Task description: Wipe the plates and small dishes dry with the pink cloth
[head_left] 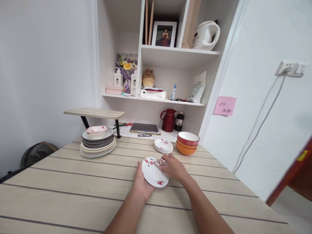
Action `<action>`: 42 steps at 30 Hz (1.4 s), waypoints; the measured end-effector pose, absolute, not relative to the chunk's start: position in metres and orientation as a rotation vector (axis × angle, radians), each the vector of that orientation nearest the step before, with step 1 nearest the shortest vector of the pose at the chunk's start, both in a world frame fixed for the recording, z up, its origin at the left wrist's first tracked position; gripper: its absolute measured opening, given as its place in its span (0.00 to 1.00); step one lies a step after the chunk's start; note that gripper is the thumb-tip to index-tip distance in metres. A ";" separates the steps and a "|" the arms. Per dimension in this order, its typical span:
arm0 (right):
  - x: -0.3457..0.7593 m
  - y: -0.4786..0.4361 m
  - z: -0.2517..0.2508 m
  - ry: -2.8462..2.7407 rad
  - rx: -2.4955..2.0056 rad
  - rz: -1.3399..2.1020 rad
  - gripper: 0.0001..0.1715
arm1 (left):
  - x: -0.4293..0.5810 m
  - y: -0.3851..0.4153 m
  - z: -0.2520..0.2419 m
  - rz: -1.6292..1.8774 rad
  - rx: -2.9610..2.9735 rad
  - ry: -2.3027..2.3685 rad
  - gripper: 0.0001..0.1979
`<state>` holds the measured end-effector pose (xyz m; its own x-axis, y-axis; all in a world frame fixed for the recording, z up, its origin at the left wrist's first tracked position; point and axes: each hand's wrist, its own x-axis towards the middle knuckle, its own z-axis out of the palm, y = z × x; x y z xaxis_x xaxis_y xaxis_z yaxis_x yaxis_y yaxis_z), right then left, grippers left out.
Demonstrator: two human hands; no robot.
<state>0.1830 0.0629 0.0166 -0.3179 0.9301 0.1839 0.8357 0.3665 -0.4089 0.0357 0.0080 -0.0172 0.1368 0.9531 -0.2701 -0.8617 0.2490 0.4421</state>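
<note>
My left hand [141,185] grips a small white plate with red flowers [152,175] from below, tilted up over the wooden table [73,188]. My right hand [173,168] presses a small pinkish cloth [161,162] against the plate's upper right face, fingers closed on it. Just beyond lies a short stack of matching small flowered plates [163,145]. To its right stand stacked red and orange bowls [188,142].
A tall stack of larger plates with a pink dish on top [97,141] sits at the far left under a small wooden riser [95,113]. White shelves [156,99] behind hold a red jug [168,120], a dark bottle, a tablet and a framed photo. A pink note [224,106] is stuck on the right wall.
</note>
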 end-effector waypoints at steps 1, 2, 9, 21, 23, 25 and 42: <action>0.181 0.063 0.017 -2.236 -1.542 0.327 0.15 | 0.035 0.008 -0.018 1.321 0.212 0.538 0.37; 0.180 0.063 0.017 -2.209 -1.550 0.310 0.16 | 0.035 0.008 -0.018 1.309 0.233 0.524 0.36; 0.169 0.064 0.013 -2.058 -1.472 0.175 0.19 | 0.036 0.005 -0.016 1.197 0.387 0.450 0.39; 0.158 0.033 0.031 -2.511 -0.873 0.655 0.22 | 0.035 0.010 -0.026 1.309 0.210 0.375 0.35; 0.169 0.032 0.037 -2.607 -0.822 0.765 0.21 | 0.035 0.010 -0.027 1.348 0.174 0.379 0.35; 0.181 0.034 0.041 -2.641 -0.860 0.828 0.21 | 0.035 0.009 -0.024 1.349 0.177 0.383 0.36; 0.169 0.063 0.014 -2.115 -1.429 0.235 0.19 | 0.036 0.006 -0.018 1.197 0.344 0.429 0.34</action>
<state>0.1694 0.0625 0.0141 -0.2661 0.8953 0.3573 0.7952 0.4133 -0.4436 0.0359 0.0058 -0.0178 0.3018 0.9434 -0.1375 -0.8158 0.3302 0.4748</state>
